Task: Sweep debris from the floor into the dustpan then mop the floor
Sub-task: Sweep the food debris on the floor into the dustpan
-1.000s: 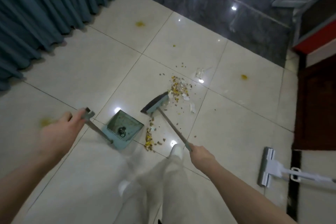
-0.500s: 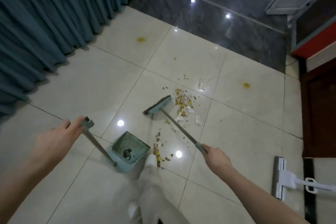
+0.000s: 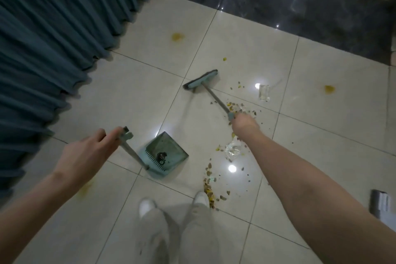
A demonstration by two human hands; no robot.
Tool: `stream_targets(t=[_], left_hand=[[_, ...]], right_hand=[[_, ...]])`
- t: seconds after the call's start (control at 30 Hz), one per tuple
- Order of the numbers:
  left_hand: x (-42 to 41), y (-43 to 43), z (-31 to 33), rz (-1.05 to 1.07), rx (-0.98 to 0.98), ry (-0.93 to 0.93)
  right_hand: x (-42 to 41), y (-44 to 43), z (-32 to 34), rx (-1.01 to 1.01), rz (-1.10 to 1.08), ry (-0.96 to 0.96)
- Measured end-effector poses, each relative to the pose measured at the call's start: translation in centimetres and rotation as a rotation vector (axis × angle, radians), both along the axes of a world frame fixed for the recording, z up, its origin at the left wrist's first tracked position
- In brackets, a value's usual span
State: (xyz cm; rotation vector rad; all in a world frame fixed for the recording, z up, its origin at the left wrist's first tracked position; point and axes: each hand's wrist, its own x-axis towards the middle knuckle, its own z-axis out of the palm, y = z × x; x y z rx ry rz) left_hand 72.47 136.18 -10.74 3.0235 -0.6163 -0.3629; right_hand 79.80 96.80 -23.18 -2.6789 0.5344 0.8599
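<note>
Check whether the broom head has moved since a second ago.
Yes. The broom head has swung off the debris pile, away from the person and toward the curtain, reaching the grout line.

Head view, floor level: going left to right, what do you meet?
Curtain → left hand on the dustpan handle → dustpan → broom head → right hand → clear wrapper → yellow stain → mop head.

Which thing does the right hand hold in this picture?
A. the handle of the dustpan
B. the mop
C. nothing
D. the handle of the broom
D: the right hand grips the end of the broom handle, while the left hand holds the dustpan handle.
</note>
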Motion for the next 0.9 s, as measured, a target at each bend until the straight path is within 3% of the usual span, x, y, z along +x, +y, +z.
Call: stream_targets(t=[0.13, 0.4, 0.6, 0.9], left_hand=[[4.5, 0.4, 0.0, -0.101, 0.003, -0.021], [12.3, 3.2, -0.4, -0.143, -0.007, -0.026], [16.8, 4.7, -0.8, -0.266, -0.041, -0.052], [25.0, 2.3, -0.6, -0.361, -0.048, -0.092]], right_hand=[[-1.0, -0.4, -1.2, -0.028, -0.038, 0.057], [-15.2, 1.1, 0.2, -0.074, -0.139, 0.250], [-23.1, 5.1, 2.3, -0.115, -0.316, 0.266], [-16.6, 4.3, 7.0, -0.126, -0.338, 0.098]])
